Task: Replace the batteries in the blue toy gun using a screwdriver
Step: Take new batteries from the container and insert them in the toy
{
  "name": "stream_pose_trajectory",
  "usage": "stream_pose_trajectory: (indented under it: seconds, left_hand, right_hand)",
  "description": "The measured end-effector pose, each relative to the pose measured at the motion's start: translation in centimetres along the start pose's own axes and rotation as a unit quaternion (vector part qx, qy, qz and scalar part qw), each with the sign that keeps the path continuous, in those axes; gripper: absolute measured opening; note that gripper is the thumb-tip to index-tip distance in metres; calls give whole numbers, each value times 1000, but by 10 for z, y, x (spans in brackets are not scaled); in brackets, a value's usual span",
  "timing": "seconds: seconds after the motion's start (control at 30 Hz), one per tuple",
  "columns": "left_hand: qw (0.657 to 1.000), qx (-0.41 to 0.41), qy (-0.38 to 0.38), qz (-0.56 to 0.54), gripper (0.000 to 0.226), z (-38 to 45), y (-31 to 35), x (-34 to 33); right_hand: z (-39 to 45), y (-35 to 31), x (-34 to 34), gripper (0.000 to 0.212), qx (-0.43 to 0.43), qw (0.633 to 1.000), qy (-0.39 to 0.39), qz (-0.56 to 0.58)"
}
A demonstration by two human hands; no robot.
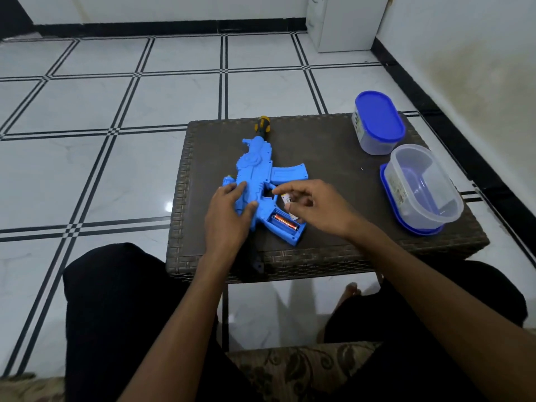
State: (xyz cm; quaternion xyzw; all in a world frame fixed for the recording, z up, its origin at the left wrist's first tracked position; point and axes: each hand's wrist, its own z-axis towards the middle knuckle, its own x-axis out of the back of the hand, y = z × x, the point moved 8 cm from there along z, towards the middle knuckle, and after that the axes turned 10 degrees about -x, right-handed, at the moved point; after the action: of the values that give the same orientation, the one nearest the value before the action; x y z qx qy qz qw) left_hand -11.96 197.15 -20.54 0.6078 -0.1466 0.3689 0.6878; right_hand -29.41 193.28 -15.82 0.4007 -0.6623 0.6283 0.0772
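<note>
Head view, looking down: the gun (256, 181) lies flat on the table (327, 146), muzzle pointing away, grip end nearest the person. The left hand (229, 211) is pressed flat on the body with fingers spread, pinning it rather than gripping. The compartment (285, 223) in the grip stands open, and one battery (285, 222) sits in the far slot, orange-banded, with the near slot looking bare.

The right hand (313, 206) hovers just beside the grip, fingers curled around a pale cell (287, 198), so that hand is closed on it. My read: the second cell is about to be seated. To do it well, keep the left palm down so the gun can't skid, check polarity against the cell already in, tip one end against the spring, then press the other end flat.

What's unclear: the polarity marks are too small to read. Most of the pale cell is covered by fingers, so I can't say new or old. No cover or screw can be picked out anywhere. The screwdriver (262, 125) pokes out beyond the muzzle, only its yellow-and-black handle showing. Two tubs sit at the right, the far tub (377, 123) lidded, the near tub (420, 187) open on its lid, apparently empty.
</note>
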Motion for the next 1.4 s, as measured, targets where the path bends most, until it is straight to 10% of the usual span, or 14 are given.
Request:
stream_pose_trajectory:
  seconds: [1.03, 1.4]
  left_hand:
    - [1000, 6, 1, -13, 52, -1, -4, -2]
    - [1000, 2, -1, -21, 53, -1, -3, -2]
  right_hand:
    - [1, -4, -27, 22, 61, 969, -63, -232]
    - [-1, -29, -38, 28, 185, 914, 56, -356]
